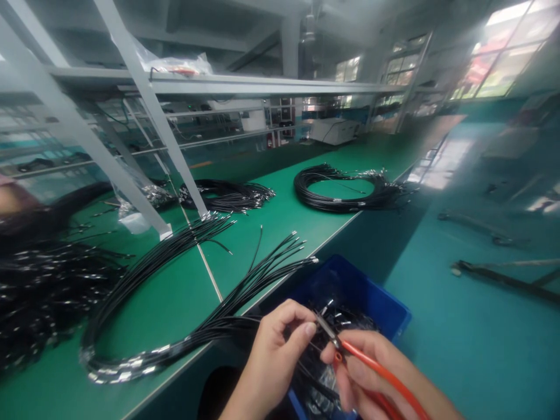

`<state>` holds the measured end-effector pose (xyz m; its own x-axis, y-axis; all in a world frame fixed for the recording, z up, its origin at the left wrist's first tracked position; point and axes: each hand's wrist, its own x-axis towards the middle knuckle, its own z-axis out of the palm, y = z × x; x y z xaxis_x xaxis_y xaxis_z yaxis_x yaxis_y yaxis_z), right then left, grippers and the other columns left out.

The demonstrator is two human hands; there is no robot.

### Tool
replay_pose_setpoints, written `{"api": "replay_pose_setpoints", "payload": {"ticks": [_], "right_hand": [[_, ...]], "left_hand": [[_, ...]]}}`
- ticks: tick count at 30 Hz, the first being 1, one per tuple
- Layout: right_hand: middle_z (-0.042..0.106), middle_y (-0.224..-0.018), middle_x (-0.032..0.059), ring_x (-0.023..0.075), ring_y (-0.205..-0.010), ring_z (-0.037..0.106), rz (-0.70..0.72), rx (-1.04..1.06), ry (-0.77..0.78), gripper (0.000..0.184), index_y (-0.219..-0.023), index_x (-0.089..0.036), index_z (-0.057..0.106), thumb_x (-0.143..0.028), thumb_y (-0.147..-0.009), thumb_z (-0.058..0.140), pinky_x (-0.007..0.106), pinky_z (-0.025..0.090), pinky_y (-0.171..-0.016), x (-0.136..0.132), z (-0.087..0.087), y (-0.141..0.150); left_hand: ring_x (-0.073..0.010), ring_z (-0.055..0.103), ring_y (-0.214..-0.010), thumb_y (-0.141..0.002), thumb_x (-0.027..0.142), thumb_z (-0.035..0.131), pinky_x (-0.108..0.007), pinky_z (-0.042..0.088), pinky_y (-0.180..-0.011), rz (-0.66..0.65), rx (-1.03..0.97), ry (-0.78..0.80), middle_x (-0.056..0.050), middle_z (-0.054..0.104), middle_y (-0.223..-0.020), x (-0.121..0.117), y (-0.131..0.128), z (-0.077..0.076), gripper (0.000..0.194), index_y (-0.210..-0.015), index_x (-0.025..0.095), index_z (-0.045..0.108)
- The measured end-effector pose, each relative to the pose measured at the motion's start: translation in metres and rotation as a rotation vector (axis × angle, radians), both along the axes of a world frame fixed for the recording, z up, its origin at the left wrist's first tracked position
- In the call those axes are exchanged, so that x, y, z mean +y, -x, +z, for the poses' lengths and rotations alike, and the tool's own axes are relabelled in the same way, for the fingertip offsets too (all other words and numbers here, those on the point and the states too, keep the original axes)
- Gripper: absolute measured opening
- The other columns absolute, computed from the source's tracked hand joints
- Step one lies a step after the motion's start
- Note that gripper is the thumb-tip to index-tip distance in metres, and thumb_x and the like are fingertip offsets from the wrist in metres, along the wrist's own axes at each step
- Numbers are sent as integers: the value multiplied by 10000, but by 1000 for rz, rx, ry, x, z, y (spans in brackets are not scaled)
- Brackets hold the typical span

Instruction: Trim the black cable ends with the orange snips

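Above a blue bin, my left hand [282, 347] is closed in a pinch of thumb and forefinger on a thin cable, mostly hidden by the fingers. My right hand [367, 364] grips red-handled pliers [371, 364], whose metal jaws reach to the left fingertips. Whether the jaws are closed on the cable is too small to tell. Close behind the left hand, a looped bundle of black cables [188, 341] with metal ends lies on the green bench [166, 297], some ends sticking out over its edge.
Below my hands, the blue bin [389, 306] holds cables and plastic bags. More cable coils [332, 204] lie farther along the bench, with a dark cable heap [56, 291] at left. White shelf posts [153, 111] rise from the bench. Part of another person [15, 195] shows at far left.
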<state>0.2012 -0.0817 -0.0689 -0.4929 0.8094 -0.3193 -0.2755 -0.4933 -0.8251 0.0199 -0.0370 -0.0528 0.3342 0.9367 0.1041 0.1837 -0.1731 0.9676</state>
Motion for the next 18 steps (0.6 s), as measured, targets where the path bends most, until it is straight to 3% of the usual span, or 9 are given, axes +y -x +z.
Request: {"api": "replay_pose_setpoints", "payload": {"ticks": [4, 7, 13, 18], "right_hand": [[604, -556, -6, 3, -311, 338, 65, -75, -37, 432, -908, -131, 559, -507, -724, 664, 141, 219, -331, 6, -3, 1], [543, -511, -46, 9, -359, 365, 123, -134, -63, 439, -866, -126, 563, -474, -660, 733, 127, 271, -374, 7, 0, 0], [627, -647, 18, 42, -453, 427, 15, -139, 5, 443, -943, -141, 590, -447, -663, 746, 157, 283, -422, -2, 6, -11], [588, -598, 6, 86, -459, 436, -178, 47, 7, 488, -898, -191, 635, -543, -583, 760, 212, 377, -457, -9, 5, -22]], "left_hand": [[-161, 521, -695, -845, 285, 556, -244, 389, -656, 24, 29, -21, -13, 578, -726, 0, -1, -1, 161, -755, 170, 623], [-152, 505, -674, -840, 266, 558, -238, 383, -637, 45, 45, -12, -4, 562, -708, 1, -1, 0, 146, -748, 172, 620], [-155, 525, -666, -827, 242, 572, -241, 393, -626, 74, 88, -42, -6, 580, -706, -1, -2, 2, 118, -739, 181, 621], [-163, 554, -691, -827, 196, 575, -253, 402, -638, 139, 253, -312, -15, 599, -735, -5, -7, -2, 71, -767, 199, 614]]}}
